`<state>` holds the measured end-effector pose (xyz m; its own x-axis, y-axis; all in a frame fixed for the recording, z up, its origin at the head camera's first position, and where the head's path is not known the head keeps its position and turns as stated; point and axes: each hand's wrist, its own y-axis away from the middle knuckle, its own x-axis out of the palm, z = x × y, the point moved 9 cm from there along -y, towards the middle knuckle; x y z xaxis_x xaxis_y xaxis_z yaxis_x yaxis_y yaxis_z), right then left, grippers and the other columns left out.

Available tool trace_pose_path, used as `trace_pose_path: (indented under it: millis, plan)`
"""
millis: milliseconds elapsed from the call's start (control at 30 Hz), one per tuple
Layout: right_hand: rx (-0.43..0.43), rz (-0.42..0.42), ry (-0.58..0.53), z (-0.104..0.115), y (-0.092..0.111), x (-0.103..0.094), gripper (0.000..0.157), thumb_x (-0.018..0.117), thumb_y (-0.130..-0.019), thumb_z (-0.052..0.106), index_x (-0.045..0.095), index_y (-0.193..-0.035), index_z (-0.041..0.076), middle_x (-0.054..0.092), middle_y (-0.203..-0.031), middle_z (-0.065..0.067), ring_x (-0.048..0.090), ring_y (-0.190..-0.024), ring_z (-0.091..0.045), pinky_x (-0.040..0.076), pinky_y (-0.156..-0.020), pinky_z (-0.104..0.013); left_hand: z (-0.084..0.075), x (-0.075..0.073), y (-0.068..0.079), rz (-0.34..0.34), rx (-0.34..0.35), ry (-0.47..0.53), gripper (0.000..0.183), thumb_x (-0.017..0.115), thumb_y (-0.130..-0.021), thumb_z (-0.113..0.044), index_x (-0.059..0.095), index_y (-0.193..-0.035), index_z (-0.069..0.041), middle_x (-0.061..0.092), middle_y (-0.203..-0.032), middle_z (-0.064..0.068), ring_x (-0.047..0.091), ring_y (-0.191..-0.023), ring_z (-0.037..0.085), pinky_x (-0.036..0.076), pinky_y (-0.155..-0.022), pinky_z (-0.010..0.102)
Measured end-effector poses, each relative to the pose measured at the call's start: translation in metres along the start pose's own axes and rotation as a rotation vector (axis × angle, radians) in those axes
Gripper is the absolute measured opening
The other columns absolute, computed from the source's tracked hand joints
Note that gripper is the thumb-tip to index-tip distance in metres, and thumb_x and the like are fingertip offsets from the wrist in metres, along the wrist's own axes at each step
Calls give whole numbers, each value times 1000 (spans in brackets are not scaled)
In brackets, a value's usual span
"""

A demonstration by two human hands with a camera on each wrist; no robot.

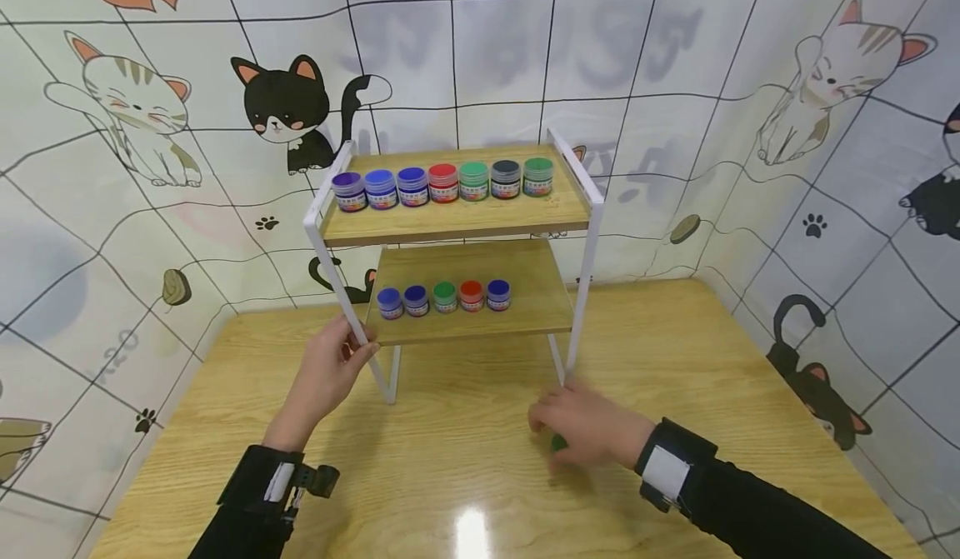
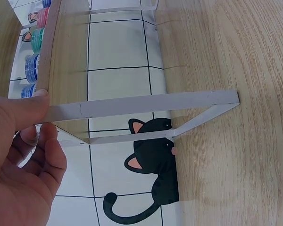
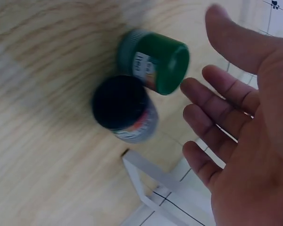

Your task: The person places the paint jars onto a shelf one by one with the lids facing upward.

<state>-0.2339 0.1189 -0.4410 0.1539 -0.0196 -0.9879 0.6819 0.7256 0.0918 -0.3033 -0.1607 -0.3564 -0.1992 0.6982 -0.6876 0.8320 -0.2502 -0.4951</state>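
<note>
My left hand (image 1: 324, 374) pinches the white left leg of a two-tier wooden shelf rack (image 1: 457, 230), at the lower board's front corner. In the left wrist view its thumb (image 2: 35, 106) lies on the frame with the fingers curled beneath. My right hand (image 1: 588, 424), blurred, is low over the table by the right leg. The right wrist view has its fingers spread and slightly bent, just apart from a green paint jar (image 3: 155, 61) lying tipped. A dark-lidded paint jar (image 3: 125, 106) sits against that green one. From the head, the right hand mostly hides them.
Several paint jars (image 1: 442, 182) line the upper board, lids purple, blue, red, green and dark. Several smaller-looking jars (image 1: 445, 296) stand in a row on the lower board. Behind the wooden table (image 1: 465, 426) rise walls (image 1: 502, 51) covered in cat drawings.
</note>
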Motion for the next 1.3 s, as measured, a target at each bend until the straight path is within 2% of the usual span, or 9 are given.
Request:
trace_pose_path:
  millis: [100, 233, 567, 833, 1033, 1200, 1300]
  plan:
    - [13, 41, -30, -2, 3, 6, 48, 83, -67, 44, 59, -103, 22, 58, -101, 11, 49, -100, -13, 39, -94, -41, 1, 0, 0, 1, -4, 3, 11, 69, -86, -6, 61, -93, -7, 53, -78, 3, 47, -68, 16, 43, -57, 31]
    - [-1, 49, -40, 0, 6, 11, 52, 87, -64, 38, 57, -104, 23, 54, -103, 12, 47, -106, -14, 35, -102, -44, 0, 0, 0, 5, -3, 9, 10, 69, -87, -6, 61, -93, -7, 54, -79, 3, 47, -68, 16, 42, -57, 31]
    - [-14, 19, -35, -5, 10, 16, 53, 89, -62, 31, 55, -102, 24, 56, -105, 11, 46, -113, -18, 31, -105, -47, -3, -1, -2, -2, 14, 6, 11, 69, -86, -5, 61, -93, -7, 54, -78, 3, 47, -68, 16, 43, -56, 30]
    - [-7, -4, -60, -12, 9, 18, 43, 88, -63, 32, 60, -95, 25, 56, -94, 16, 50, -99, -12, 33, -101, -45, -3, -1, -1, -10, 25, 10, 11, 69, -85, -4, 61, -93, -6, 54, -78, 3, 47, -68, 15, 43, -56, 30]
    - [-31, -38, -100, -13, 5, 15, 33, 84, -68, 36, 64, -93, 27, 58, -90, 17, 52, -92, -6, 36, -99, -49, -2, -1, 0, -3, 16, 8, 12, 70, -86, -6, 60, -94, -8, 53, -79, 2, 47, -68, 16, 43, -55, 30]
    - [-65, -75, -127, -9, 4, 12, 30, 82, -72, 29, 70, -99, 25, 61, -93, 16, 53, -90, -4, 37, -96, -52, -1, -1, -1, -5, 13, 5, 13, 70, -85, -6, 60, -93, -8, 53, -78, 2, 47, -68, 16, 43, -55, 30]
    - [-67, -67, -150, -5, 3, 12, 32, 80, -75, 25, 70, -105, 22, 62, -98, 11, 54, -91, -5, 36, -97, -53, -1, 0, -1, -7, 18, 12, 13, 70, -85, -5, 60, -93, -7, 53, -78, 2, 47, -68, 16, 43, -56, 30]
